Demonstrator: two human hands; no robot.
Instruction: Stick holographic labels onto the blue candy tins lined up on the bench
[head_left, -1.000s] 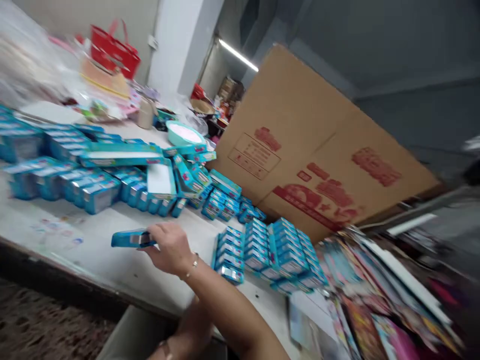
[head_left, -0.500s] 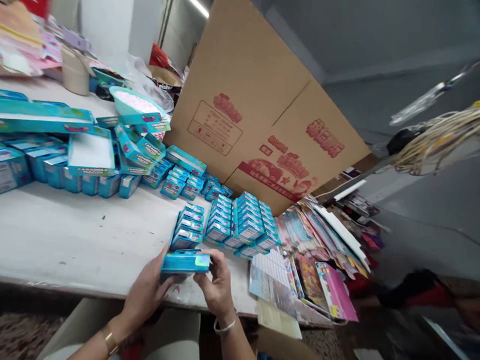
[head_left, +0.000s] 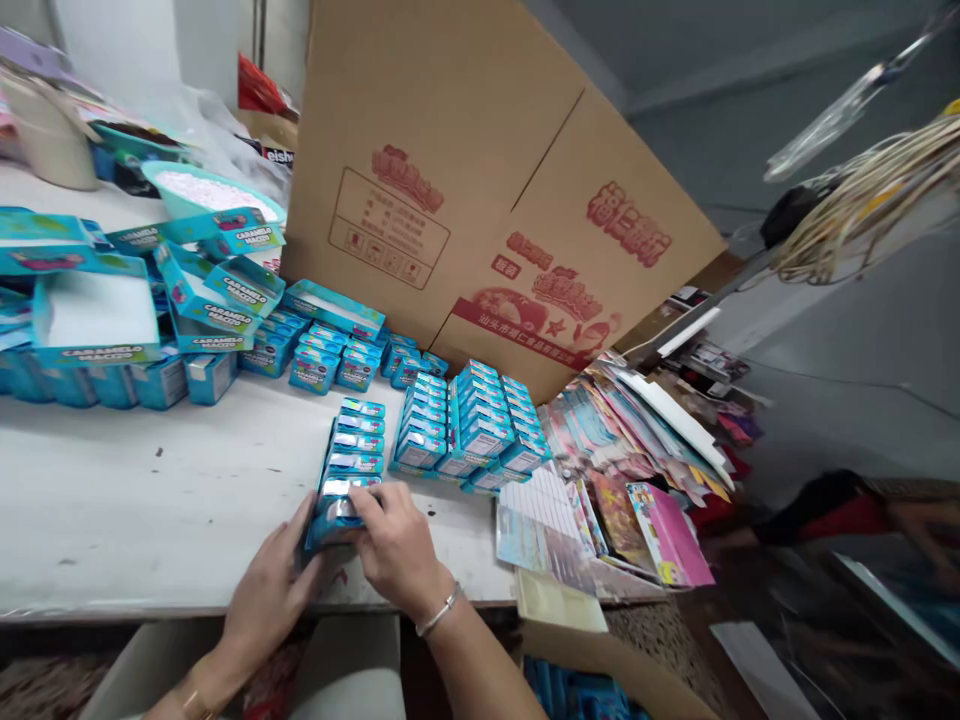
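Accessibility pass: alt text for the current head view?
A person's left hand and right hand touch the near end of a row of small blue boxes on a white table. Stacked blue boxes stand to the right, open blue trays to the left, with a printed cardboard carton behind.

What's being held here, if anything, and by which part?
The nearest blue box in the short row: the right hand grips its right end; the left hand is at its left end, contact partly hidden.

Printed cardboard (head_left: 480, 190); coiled cables (head_left: 862, 215) right; beige jug (head_left: 56, 140) left.
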